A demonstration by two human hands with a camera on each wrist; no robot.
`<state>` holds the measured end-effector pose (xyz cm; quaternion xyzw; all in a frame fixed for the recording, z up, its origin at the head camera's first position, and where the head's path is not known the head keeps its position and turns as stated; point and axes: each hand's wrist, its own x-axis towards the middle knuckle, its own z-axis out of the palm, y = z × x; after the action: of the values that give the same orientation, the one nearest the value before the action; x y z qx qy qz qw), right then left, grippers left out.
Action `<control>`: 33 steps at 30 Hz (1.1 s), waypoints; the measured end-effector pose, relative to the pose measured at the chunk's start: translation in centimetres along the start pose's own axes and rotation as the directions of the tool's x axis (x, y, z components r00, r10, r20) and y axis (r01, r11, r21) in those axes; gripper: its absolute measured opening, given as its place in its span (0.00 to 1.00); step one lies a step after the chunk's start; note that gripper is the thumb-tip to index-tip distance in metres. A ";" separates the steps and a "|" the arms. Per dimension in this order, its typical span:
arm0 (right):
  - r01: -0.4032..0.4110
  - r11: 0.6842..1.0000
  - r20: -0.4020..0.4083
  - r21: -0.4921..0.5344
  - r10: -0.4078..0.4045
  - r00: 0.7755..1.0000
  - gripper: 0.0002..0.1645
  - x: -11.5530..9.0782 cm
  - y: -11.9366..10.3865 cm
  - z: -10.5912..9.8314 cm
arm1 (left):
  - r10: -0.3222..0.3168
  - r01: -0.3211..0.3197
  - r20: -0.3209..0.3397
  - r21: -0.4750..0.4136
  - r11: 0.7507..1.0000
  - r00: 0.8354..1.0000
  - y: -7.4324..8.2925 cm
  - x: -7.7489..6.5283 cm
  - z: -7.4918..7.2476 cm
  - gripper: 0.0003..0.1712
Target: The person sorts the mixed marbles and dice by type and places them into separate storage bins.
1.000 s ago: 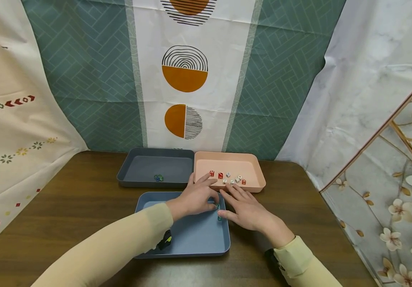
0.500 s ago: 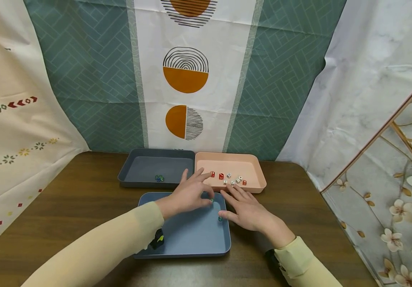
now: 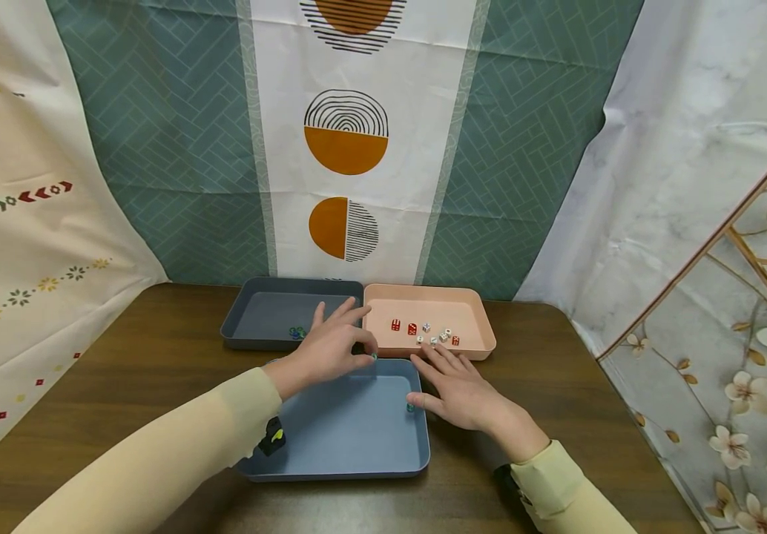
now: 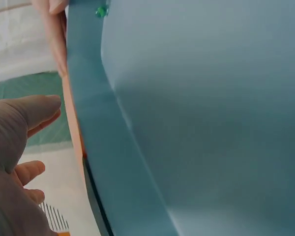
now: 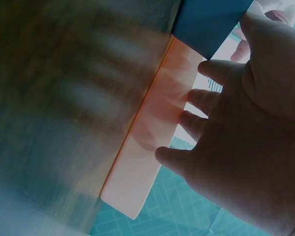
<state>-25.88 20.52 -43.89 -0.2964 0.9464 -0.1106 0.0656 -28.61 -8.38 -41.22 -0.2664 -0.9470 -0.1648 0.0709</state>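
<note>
In the head view my left hand [image 3: 331, 347] pinches a small teal glassy piece [image 3: 374, 357] between thumb and index finger, over the back edge of the blue tray [image 3: 357, 437]. The other fingers spread up toward the dark grey tray [image 3: 243, 326]. In the left wrist view the pinched piece is hidden behind the fingers. My right hand [image 3: 460, 393] lies with fingers spread at the blue tray's right edge, its fingertips at the peach tray's front rim. Close to its thumb, a small green piece [image 4: 102, 11] sits inside the blue tray.
The peach tray [image 3: 477, 311] at the back right holds several red dice [image 3: 412, 328] and white dice [image 3: 443, 336]. Small blue and green pieces [image 3: 295, 331] lie in the dark grey tray beside it. A patterned cloth hangs behind the wooden table [image 3: 156, 356].
My left hand has lifted the teal piece from the blue tray's right side and moved left and back toward the dark grey tray. The right hand has stayed in place.
</note>
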 end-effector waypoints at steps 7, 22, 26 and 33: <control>-0.001 1.000 -0.004 -0.008 0.001 1.000 0.51 0.0 0.1 0.0 | -0.042 0.043 -0.031 0.032 0.999 0.999 -1.7 -0.2 -1.5 0.06; 0.000 1.000 0.001 -0.007 0.000 1.000 0.51 0.1 0.1 0.0 | -0.149 0.151 -0.083 0.018 0.988 0.985 -7.2 -0.8 -3.4 0.05; -0.002 1.000 0.006 -0.010 0.002 1.000 0.51 0.1 0.0 0.1 | -0.199 0.199 -0.075 -0.002 0.980 0.977 -8.4 -1.1 -3.9 0.07; -0.003 1.000 0.003 -0.007 0.003 1.000 0.51 0.0 0.1 0.0 | -0.249 0.250 -0.064 0.003 0.968 0.966 -10.0 -1.2 -4.5 0.08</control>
<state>-25.89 20.59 -43.92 -0.2956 0.9470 -0.1070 0.0661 -32.65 -18.63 -40.00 -0.1394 -0.9712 -0.1752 0.0810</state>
